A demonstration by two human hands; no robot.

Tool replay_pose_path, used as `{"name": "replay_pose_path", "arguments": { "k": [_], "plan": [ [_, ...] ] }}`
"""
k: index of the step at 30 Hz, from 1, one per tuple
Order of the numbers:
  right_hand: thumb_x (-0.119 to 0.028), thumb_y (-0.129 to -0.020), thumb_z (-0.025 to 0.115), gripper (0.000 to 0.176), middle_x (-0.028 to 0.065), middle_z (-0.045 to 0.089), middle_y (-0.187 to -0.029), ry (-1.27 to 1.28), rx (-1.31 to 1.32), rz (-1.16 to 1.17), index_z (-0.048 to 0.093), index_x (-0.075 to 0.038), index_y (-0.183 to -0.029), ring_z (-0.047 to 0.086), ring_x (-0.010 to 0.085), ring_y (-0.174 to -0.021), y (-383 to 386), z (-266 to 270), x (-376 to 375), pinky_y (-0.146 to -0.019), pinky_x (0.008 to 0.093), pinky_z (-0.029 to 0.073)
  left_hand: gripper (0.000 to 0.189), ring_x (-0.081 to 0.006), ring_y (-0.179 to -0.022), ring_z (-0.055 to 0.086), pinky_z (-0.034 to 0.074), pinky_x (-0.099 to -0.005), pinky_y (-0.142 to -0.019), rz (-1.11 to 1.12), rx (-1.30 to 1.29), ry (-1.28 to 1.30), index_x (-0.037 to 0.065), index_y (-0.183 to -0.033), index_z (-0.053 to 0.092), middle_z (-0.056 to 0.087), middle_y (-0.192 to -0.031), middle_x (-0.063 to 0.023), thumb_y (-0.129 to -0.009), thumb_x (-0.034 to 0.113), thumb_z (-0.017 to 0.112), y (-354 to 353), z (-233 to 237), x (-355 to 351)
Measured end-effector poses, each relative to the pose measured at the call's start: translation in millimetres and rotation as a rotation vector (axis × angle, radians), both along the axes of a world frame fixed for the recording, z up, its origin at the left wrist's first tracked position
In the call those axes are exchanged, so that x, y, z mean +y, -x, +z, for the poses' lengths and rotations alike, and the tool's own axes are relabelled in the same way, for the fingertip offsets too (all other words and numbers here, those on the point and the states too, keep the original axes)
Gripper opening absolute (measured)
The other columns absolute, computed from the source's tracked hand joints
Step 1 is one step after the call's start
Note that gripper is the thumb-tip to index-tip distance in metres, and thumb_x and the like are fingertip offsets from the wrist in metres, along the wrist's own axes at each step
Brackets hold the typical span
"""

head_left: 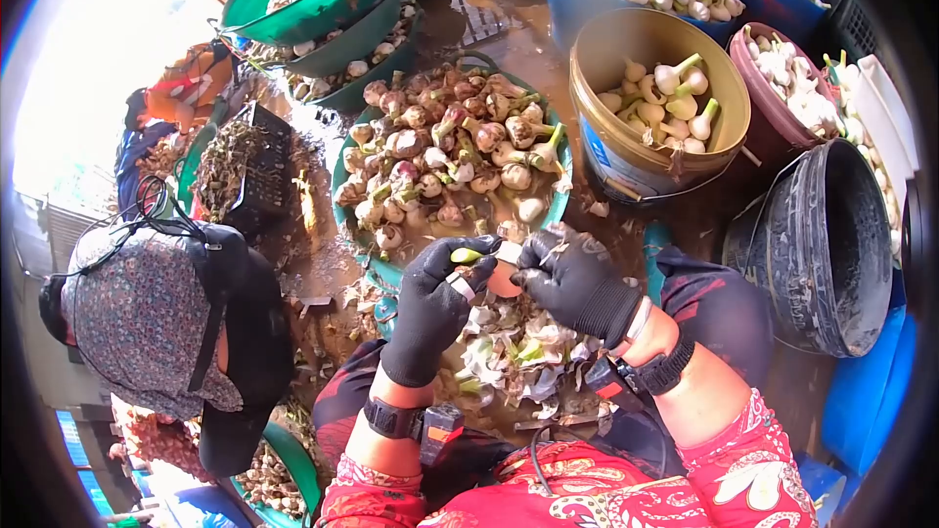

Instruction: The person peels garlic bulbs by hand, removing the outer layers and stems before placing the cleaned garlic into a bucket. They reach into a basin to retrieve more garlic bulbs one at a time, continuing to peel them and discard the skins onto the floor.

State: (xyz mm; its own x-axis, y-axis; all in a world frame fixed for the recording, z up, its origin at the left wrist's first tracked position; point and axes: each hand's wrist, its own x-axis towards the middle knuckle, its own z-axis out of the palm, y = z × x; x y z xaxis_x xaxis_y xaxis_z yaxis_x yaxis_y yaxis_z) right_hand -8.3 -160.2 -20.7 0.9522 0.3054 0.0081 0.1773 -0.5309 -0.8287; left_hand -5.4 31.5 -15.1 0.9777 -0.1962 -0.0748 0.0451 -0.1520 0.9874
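Observation:
My left hand (430, 293), in a dark glove, is closed around a garlic bulb with a green stem tip (466, 255) showing. Close to its right, my right hand (577, 279), also gloved, has its fingers pressed together at the bulb's pale part (509, 252); whether it holds anything else is hidden. Just beyond both hands lies a green basin (344, 205) heaped with unpeeled garlic bulbs (421, 142). Beneath the hands, loose white and green peelings (528, 357) cover the ground between my knees.
A tan bucket (616, 161) with peeled bulbs stands at the right, beside a black bucket (792, 244) tipped on its side. Blue tubs (577, 10) of white garlic are behind. At the left, a person in a patterned head covering (156, 303) sits near a black crate (269, 166).

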Motion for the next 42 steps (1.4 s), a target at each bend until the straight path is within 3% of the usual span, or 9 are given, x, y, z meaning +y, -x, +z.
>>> {"name": "replay_pose_path", "arguments": {
  "k": [13,17,19,22,23,27,33,35,42],
  "plan": [
    [-0.013,-0.072,0.058,0.026,0.0190,0.067,-0.096,0.676,0.229,0.227,0.067,-0.004,-0.094,0.065,0.0352,-0.091,16,-38,-13,-0.079,0.0442,0.051,0.030,-0.0205,-0.075,0.065,0.054,-0.0315,-0.066,0.298,0.288,0.528,-0.004,-0.107,0.058,0.065,-0.087,-0.0107,-0.094,0.023,0.052,-22,-34,38],
    [-0.020,-0.070,0.056,0.032,0.0206,0.066,-0.096,0.463,0.385,0.426,0.068,-0.006,-0.096,0.062,0.0367,-0.094,21,-52,-6,-0.084,0.0423,0.048,0.035,-0.0235,-0.084,0.066,0.055,-0.0372,-0.074,-0.016,-0.476,-0.232,-0.004,-0.118,0.053,0.065,-0.093,-0.0128,-0.094,0.021,0.052,-60,1,9],
    [-0.020,-0.072,0.056,0.040,0.0226,0.063,-0.102,0.448,0.367,0.378,0.063,-0.005,-0.109,0.060,0.0369,-0.097,15,-40,-8,-0.086,0.0434,0.047,0.040,-0.0239,-0.093,0.063,0.053,-0.0395,-0.084,-0.022,0.094,0.896,-0.004,-0.126,0.047,0.062,-0.103,-0.0142,-0.092,0.017,0.054,-66,58,-36],
    [-0.022,-0.074,0.056,0.040,0.0228,0.063,-0.100,0.403,0.229,0.237,0.062,-0.004,-0.108,0.060,0.0385,-0.094,9,-21,-24,-0.084,0.0455,0.047,0.041,-0.0233,-0.097,0.062,0.051,-0.0376,-0.087,-0.106,0.077,0.589,-0.005,-0.126,0.048,0.059,-0.110,-0.0138,-0.091,0.014,0.057,-92,30,-28],
    [-0.024,-0.075,0.056,0.041,0.0226,0.063,-0.098,0.409,0.221,0.211,0.061,-0.003,-0.109,0.060,0.0390,-0.093,5,-14,-28,-0.083,0.0466,0.047,0.040,-0.0195,-0.095,0.062,0.051,-0.0320,-0.084,-0.210,-0.323,-0.076,-0.007,-0.119,0.053,0.062,-0.102,-0.0127,-0.090,0.018,0.060,-106,-21,-8],
    [-0.027,-0.077,0.057,0.044,0.0226,0.062,-0.097,0.339,0.167,0.125,0.058,-0.002,-0.113,0.060,0.0397,-0.090,3,-11,-38,-0.080,0.0489,0.047,0.056,-0.0142,-0.087,0.058,0.047,-0.0270,-0.075,0.006,0.278,-0.293,-0.005,-0.128,0.047,0.061,-0.108,-0.0099,-0.083,0.021,0.067,-93,-179,34],
    [-0.028,-0.079,0.057,0.043,0.0228,0.062,-0.098,0.390,0.173,0.103,0.058,-0.002,-0.114,0.059,0.0394,-0.092,-2,-8,-41,-0.080,0.0482,0.046,0.040,-0.0135,-0.081,0.057,0.045,-0.0251,-0.074,0.062,0.390,-0.207,-0.006,-0.110,0.058,0.065,-0.097,-0.0083,-0.079,0.016,0.069,-96,-234,15],
    [-0.028,-0.079,0.057,0.044,0.0228,0.062,-0.097,0.391,0.166,0.085,0.057,-0.002,-0.115,0.059,0.0393,-0.093,-4,-11,-40,-0.081,0.0477,0.046,0.035,-0.0148,-0.080,0.060,0.047,-0.0285,-0.072,0.068,0.476,-0.493,-0.002,-0.107,0.062,0.067,-0.094,-0.0069,-0.076,0.012,0.072,-100,-238,17],
    [-0.029,-0.074,0.071,0.076,0.0268,0.053,-0.122,0.121,0.160,-0.015,0.037,-0.003,-0.137,0.050,0.0389,-0.116,-6,-17,-22,-0.098,0.0420,0.040,0.027,-0.0175,-0.082,0.065,0.054,-0.0294,-0.072,0.018,0.503,0.257,0.004,-0.107,0.062,0.065,-0.092,-0.0075,-0.080,0.002,0.067,-70,-124,21]
  ]
}}
